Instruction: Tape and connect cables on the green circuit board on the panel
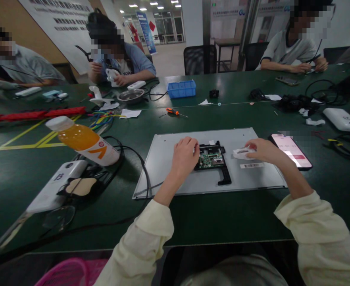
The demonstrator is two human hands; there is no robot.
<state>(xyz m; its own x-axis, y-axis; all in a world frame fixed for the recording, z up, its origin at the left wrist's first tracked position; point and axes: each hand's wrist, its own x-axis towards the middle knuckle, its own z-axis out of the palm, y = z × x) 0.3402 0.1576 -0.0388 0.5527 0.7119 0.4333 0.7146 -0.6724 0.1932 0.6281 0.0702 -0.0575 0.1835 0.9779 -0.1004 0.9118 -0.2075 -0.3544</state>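
Left hand (187,153) at angular black frame (225,174), green board (209,159) inside, grip unclear; right hand (262,151) pinching whitish block (241,153); flat grey panel (163,159) beneath.

The left hand (187,153) is at a circuit board (209,159) on a panel (160,161); the right hand (262,150) holds a white piece (241,153).

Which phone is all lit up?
The near phone beside the camera wearer's right hand: it glows pinkish white, while the far phone looks dark.
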